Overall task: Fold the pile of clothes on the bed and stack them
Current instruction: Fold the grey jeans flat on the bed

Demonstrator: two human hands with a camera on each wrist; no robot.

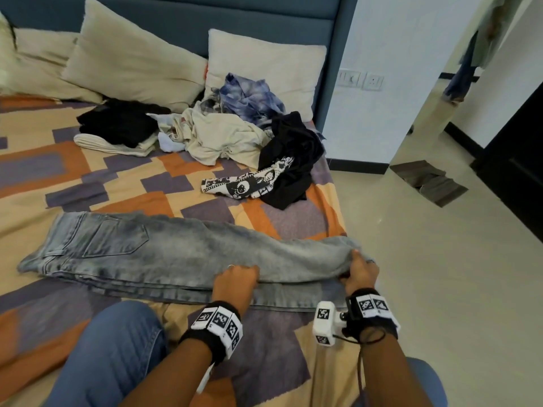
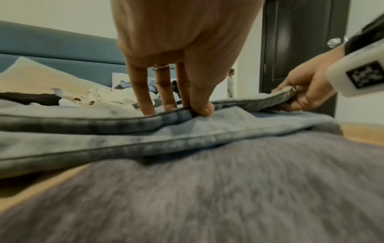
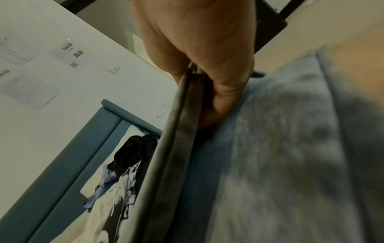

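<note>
Faded light-blue denim jeans [image 1: 164, 254] lie lengthwise across near edge of patterned orange-purple bedspread [image 1: 123, 183], waistband at left; left hand [image 1: 236, 279] pinches upper leg's seam mid-length, likely to align legs; right hand [image 1: 360, 270] grips hem end, lifted, likely ready to fold; unfolded clothes heap [image 1: 235, 133] waits near pillows.

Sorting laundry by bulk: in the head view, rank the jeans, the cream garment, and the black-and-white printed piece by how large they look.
1. Jeans, though nearest the camera.
2. Cream garment.
3. Black-and-white printed piece, partly tucked under black clothing.
</note>
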